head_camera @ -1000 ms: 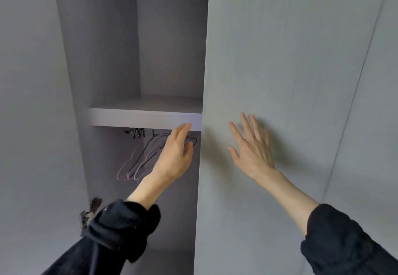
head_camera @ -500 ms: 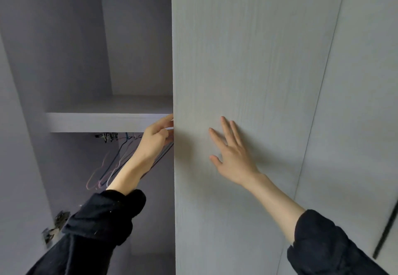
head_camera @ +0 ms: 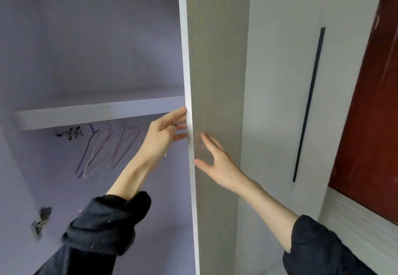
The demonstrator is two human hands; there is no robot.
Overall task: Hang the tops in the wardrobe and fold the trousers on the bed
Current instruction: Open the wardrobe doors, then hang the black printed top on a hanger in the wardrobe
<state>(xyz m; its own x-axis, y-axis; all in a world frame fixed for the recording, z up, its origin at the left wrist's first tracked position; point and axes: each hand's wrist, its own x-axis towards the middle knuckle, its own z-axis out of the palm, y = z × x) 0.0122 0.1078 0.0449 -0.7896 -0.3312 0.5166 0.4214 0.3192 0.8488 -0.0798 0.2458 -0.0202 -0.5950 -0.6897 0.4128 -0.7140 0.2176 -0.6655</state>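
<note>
Both my hands are at the door (head_camera: 215, 59) edge: left hand (head_camera: 163, 137) fingers extended against it, right hand (head_camera: 217, 162) spread wide on its face; hangers (head_camera: 103, 152) beneath the shelf (head_camera: 86, 115).

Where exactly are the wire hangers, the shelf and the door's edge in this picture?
wire hangers (head_camera: 101, 152), head view: on the bunch's thin wire arms below the shelf.
shelf (head_camera: 90, 114), head view: on its pale front edge.
wardrobe door (head_camera: 189, 70), head view: on its white narrow edge, above the two hands.
</note>
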